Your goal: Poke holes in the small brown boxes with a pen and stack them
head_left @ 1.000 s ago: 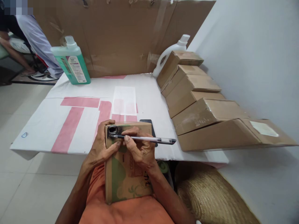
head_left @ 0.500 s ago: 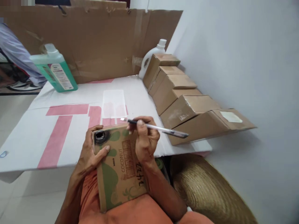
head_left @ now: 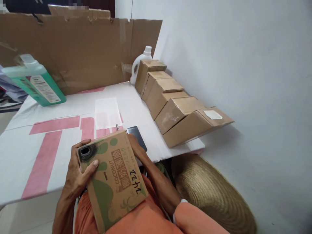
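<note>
Tilted on my lap is a flat cardboard box (head_left: pixel 115 182) printed in green and brown, with "COCONUT" and a handwritten number. A hole (head_left: pixel 85 151) ringed with black scribble is near its upper left corner. My left hand (head_left: pixel 79 170) grips that side, thumb on the front and fingers over the edge. My right hand (head_left: pixel 133 143) reaches behind the box's upper right edge, its fingers hidden. Beside it on the table lies a dark, flat, phone-like object (head_left: pixel 136 138). Just above the box's top edge shows a small metal tip (head_left: pixel 117 127).
A white cloth with red print covers the table (head_left: pixel 70 165). Cardboard boxes (head_left: pixel 174 104) line its right side by the wall, a white bottle (head_left: pixel 138 65) behind them. A green liquid bottle (head_left: pixel 46 87) stands left, before a cardboard panel (head_left: pixel 85 55). A woven straw item (head_left: pixel 207 188) is lower right.
My right hand has gone from in front of the box, where it held a slim silver-and-black tool, to behind its edge. The tool is no longer plainly visible. The view has swung right.
</note>
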Demonstrator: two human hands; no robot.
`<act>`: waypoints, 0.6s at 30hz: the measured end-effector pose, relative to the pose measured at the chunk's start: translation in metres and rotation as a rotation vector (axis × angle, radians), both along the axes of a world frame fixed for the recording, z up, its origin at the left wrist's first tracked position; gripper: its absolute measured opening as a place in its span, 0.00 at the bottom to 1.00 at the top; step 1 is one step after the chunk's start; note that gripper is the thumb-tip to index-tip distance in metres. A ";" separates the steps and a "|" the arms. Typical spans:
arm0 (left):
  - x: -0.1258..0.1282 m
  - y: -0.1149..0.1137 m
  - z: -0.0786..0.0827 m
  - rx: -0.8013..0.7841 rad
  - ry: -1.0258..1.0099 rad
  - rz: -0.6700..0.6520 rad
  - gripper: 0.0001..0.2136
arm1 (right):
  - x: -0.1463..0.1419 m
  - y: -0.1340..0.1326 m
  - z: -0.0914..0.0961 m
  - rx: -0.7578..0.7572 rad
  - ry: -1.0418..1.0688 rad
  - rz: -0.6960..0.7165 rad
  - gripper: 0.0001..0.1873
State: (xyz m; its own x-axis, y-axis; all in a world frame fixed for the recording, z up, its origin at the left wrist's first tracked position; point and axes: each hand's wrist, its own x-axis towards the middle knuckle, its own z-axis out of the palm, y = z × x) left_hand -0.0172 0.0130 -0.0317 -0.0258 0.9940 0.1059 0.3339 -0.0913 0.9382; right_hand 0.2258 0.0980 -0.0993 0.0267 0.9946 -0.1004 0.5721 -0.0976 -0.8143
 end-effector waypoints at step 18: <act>-0.001 0.003 -0.003 0.011 0.009 0.026 0.33 | 0.041 -0.047 -0.002 -0.245 -0.440 -0.265 0.35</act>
